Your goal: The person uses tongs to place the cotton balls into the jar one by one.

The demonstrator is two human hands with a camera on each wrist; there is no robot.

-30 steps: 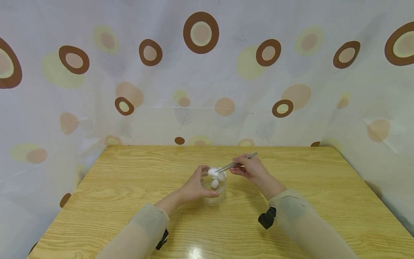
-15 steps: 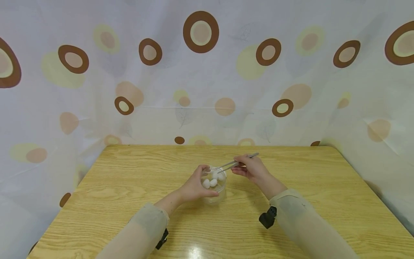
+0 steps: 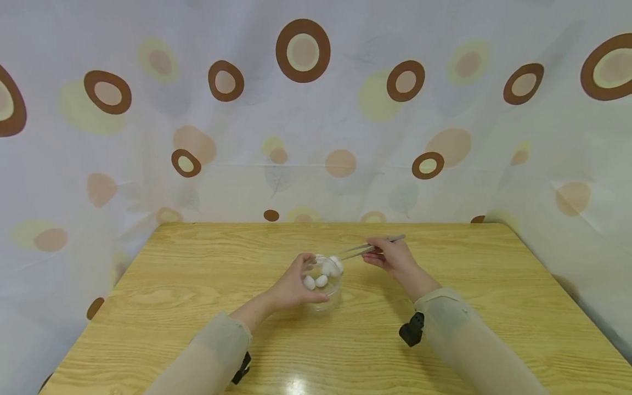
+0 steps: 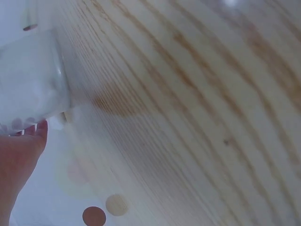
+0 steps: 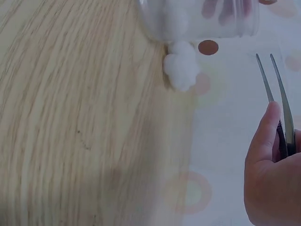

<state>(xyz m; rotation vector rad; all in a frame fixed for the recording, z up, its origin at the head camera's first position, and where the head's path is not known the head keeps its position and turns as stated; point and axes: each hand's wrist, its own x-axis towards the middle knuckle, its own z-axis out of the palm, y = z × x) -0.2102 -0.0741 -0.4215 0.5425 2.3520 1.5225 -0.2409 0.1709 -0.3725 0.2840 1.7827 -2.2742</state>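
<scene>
My left hand (image 3: pixel 291 288) grips a clear jar (image 3: pixel 323 303) standing upright on the table, thumb in front and fingers behind. Two white cotton balls (image 3: pixel 321 281) lie inside it. More cotton balls (image 5: pixel 182 68) are heaped on the table beyond the jar; the head view shows them partly through its wall. To the right of the jar, my right hand (image 3: pixel 395 258) pinches metal tweezers (image 5: pixel 283 99) between thumb and fingers. Their tips are spread with nothing between them, near the far right of the jar's rim. In the left wrist view the jar hides part of the left hand.
A wood-grain table (image 3: pixel 444 329) spreads around both hands. Patterned cloth (image 3: pixel 340 115) hangs behind it and at both sides. A small black camera (image 3: pixel 412 329) is strapped at the right wrist, another black device (image 3: pixel 242 367) at the left.
One second ago the tweezers held a cotton ball over the jar's mouth; it dropped inside beside another. The right hand and the tweezers have since shifted right. The left hand still holds the jar.
</scene>
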